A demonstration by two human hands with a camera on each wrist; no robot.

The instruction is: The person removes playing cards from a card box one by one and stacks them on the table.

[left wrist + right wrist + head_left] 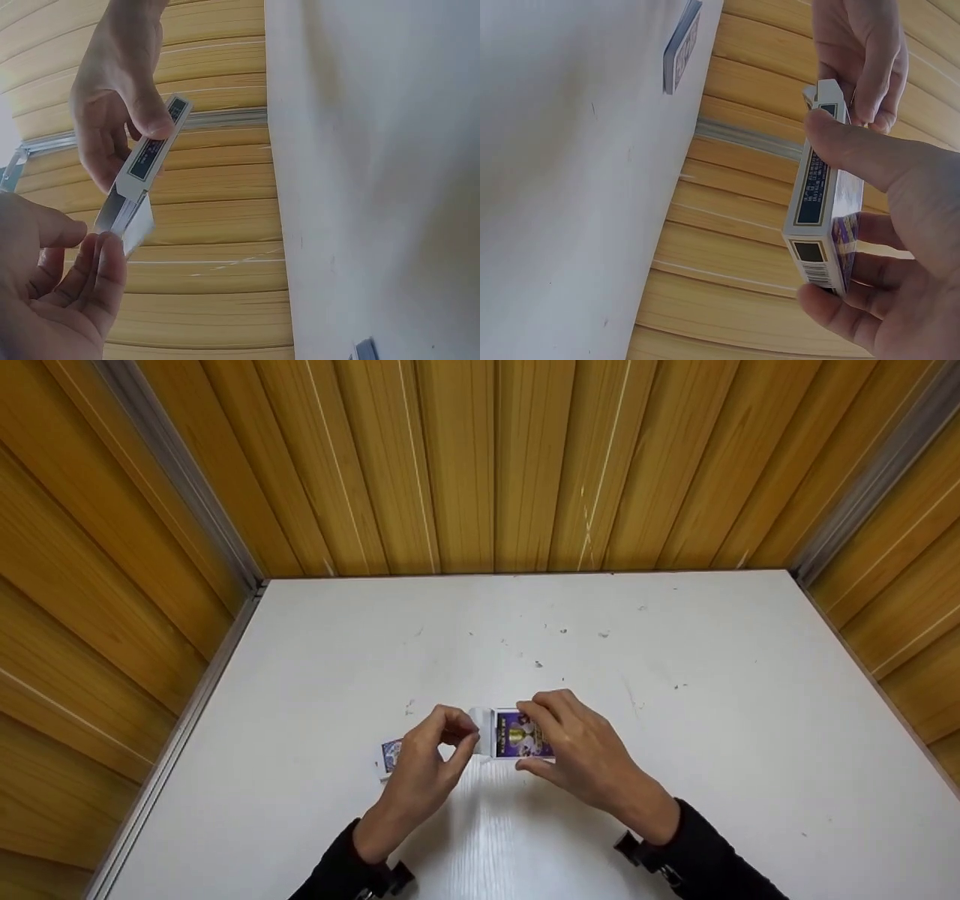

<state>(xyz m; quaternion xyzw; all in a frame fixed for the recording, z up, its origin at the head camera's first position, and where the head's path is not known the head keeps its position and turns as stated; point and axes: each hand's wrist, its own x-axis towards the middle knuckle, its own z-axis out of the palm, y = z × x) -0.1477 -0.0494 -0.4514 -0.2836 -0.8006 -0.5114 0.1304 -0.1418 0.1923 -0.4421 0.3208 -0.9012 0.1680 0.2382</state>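
Note:
A small card box (517,735), white with a purple and gold face, is raised over the table with its flap end to the left. My right hand (585,746) grips the box, thumb on one narrow side and fingers on the opposite one. At the open end, the left hand (421,769) pinches the white flap (482,733) with thumb and fingertips. The left wrist view shows the dark-labelled narrow side of the box (150,150) and its opened end. A stack of cards (391,755) lies on the table, partly hidden behind the left hand.
The white table (337,660) bears small dark marks and scuffs. Yellow wood-look panels (465,465) rise at the back and on both sides, with grey metal strips in the corners. Dark wrist mounts (630,847) sit at both sleeves.

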